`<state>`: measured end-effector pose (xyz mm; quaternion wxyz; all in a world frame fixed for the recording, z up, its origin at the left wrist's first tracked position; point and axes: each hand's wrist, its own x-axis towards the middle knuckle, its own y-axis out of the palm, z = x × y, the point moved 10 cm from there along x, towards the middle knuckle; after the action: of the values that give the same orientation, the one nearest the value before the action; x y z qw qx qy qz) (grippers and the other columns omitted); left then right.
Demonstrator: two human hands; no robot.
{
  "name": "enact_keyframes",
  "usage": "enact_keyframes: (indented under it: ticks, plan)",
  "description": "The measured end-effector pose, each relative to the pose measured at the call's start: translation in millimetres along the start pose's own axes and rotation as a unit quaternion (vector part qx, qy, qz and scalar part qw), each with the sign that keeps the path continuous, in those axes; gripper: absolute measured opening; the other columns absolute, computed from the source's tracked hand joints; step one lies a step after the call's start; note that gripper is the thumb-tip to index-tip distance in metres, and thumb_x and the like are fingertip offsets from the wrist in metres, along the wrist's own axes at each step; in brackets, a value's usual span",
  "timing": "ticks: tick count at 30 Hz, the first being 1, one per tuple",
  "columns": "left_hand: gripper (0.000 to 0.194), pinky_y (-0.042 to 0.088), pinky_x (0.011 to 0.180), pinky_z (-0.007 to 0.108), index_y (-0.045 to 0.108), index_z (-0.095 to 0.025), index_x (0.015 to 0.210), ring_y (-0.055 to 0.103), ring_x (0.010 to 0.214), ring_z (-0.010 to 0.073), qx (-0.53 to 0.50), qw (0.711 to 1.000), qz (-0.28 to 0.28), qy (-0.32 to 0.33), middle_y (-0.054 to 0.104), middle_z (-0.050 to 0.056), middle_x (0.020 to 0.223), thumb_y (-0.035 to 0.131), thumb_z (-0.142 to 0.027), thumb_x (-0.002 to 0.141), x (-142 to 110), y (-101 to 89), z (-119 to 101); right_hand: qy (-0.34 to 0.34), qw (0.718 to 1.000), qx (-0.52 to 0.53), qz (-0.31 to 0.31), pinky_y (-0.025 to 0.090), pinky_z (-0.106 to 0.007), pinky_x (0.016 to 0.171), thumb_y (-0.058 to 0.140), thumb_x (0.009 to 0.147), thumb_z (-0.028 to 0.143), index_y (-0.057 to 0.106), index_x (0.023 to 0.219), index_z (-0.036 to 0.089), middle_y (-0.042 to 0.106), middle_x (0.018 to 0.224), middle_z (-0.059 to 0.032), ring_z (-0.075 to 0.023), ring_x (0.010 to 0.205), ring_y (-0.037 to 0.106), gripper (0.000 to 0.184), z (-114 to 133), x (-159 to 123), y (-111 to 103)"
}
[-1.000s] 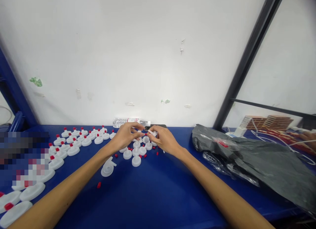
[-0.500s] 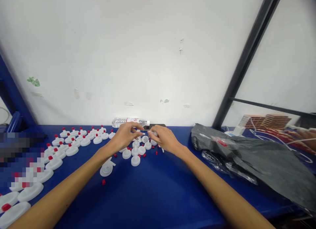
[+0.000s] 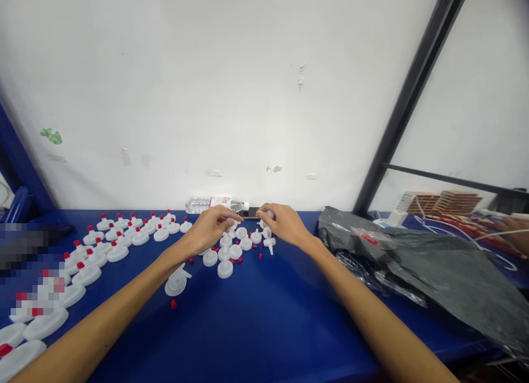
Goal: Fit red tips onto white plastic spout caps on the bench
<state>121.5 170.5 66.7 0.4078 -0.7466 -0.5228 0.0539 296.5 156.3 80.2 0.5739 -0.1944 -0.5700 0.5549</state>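
White plastic nozzle cap (image 3: 270, 214) pinched in right hand (image 3: 285, 222), one o'clock | light, stiff-looking; rim's the hold | left hand (image 3: 209, 227) apart, eleven o'clock, grip unclear!

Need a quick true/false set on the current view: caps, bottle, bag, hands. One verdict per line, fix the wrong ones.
1. The white pieces grouped at the left have red caps on top. True.
2. The bottle stands upright. False: the clear bottle lies on its side by the wall.
3. The grey plastic bag is to the right of the right hand. True.
4. The two hands are clasped together. False: there is a gap between the left hand and the right hand.
5. Some red caps lie loose on the blue table. True.
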Motion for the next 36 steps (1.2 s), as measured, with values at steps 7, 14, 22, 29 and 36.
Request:
enact_keyframes:
  ticks: [7, 14, 22, 29, 36]
  plan:
    - [0.028, 0.061, 0.082, 0.038, 0.080, -0.025, 0.095, 0.070, 0.090, 0.0225, 0.003, 1.000, 0.002, -0.001, 0.063, 0.011, 0.118, 0.053, -0.030, 0.090, -3.7, 5.4, -5.7, 0.104, 0.994, -0.017, 0.009, 0.042, -0.025, 0.075, 0.051, 0.104, 0.035, 0.074, 0.108, 0.024, 0.079, 0.107, -0.0045, -0.0203, 0.096, 0.071, 0.026, -46.4, 4.6, -2.7]
    - [0.026, 0.061, 0.073, 0.035, 0.073, -0.022, 0.099, 0.073, 0.085, 0.0221, -0.013, 1.000, -0.017, -0.015, 0.067, 0.011, 0.122, 0.062, -0.044, 0.090, -8.6, -1.5, -21.7, 0.180, 0.980, -0.025, 0.083, 0.046, -0.025, 0.071, 0.070, 0.090, 0.031, 0.082, 0.093, 0.021, 0.081, 0.095, -0.0070, -0.0216, 0.088, 0.074, 0.015, -82.6, -2.2, 4.1]
    - [0.021, 0.054, 0.078, 0.031, 0.074, -0.026, 0.091, 0.071, 0.088, 0.0205, 0.027, 0.996, 0.061, 0.052, 0.077, 0.001, 0.097, 0.061, -0.042, 0.094, -25.2, 27.0, -66.0, 0.190, 0.966, 0.009, 0.175, 0.045, -0.021, 0.062, 0.085, 0.076, 0.033, 0.082, 0.080, 0.023, 0.078, 0.073, -0.0012, -0.0171, 0.073, 0.072, 0.011, -86.7, -10.2, 20.3]
    - [0.015, 0.054, 0.084, 0.036, 0.080, -0.031, 0.094, 0.068, 0.097, 0.0273, 0.139, 0.981, 0.104, 0.085, 0.075, 0.006, 0.101, 0.069, -0.037, 0.086, -40.5, 54.9, -67.1, 0.204, 0.973, -0.003, 0.112, 0.048, -0.024, 0.068, 0.065, 0.094, 0.053, 0.082, 0.091, 0.021, 0.079, 0.082, -0.0071, -0.0195, 0.074, 0.073, 0.036, -85.0, -4.7, 4.5]
    - [0.043, 0.046, 0.103, 0.048, 0.077, -0.019, 0.106, 0.059, 0.119, 0.0358, 0.279, 0.958, -0.071, 0.006, 0.073, 0.016, 0.116, 0.039, -0.037, 0.099, -11.0, -27.0, -27.6, 0.205, 0.978, -0.013, 0.042, 0.048, -0.025, 0.072, 0.058, 0.099, 0.046, 0.082, 0.093, 0.022, 0.080, 0.084, -0.0086, -0.0220, 0.081, 0.074, 0.035, -79.6, -3.4, -8.6]
